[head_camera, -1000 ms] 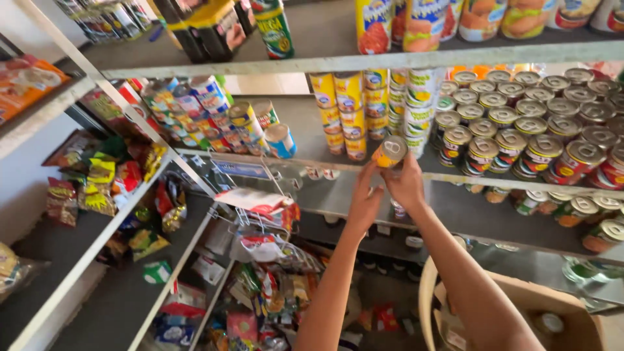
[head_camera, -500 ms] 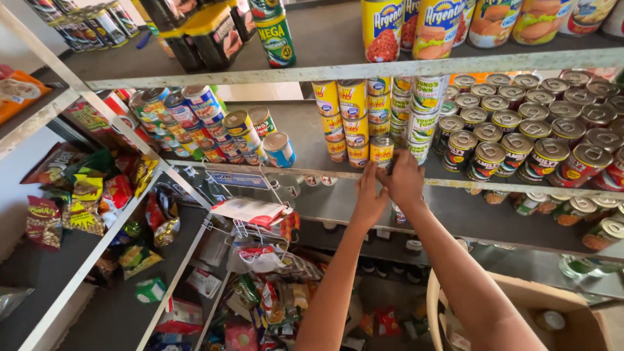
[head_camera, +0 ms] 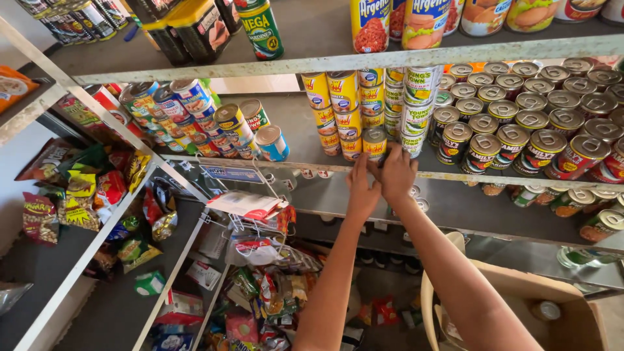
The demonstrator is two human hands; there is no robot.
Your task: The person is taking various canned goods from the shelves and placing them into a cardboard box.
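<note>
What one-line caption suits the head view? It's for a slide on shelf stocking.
Both hands, left hand and right hand, at a small yellow can on the shelf edge, beside stacked cans.

The left hand (head_camera: pixel 361 192) and right hand (head_camera: pixel 396 172) cover the lower part of the yellow can (head_camera: pixel 374 142), so its base and how the fingers grip it cannot be told. At twelve o'clock the top-shelf cans (head_camera: pixel 403 23) are cut off by the upper edge (only their lower halves show). At three o'clock the red cans (head_camera: pixel 578 156) run off the right edge. At five o'clock the cardboard box (head_camera: pixel 520 292) is cropped below, its contents blurred. The snack packets (head_camera: pixel 78 195) at nine o'clock overlap one another.
</note>
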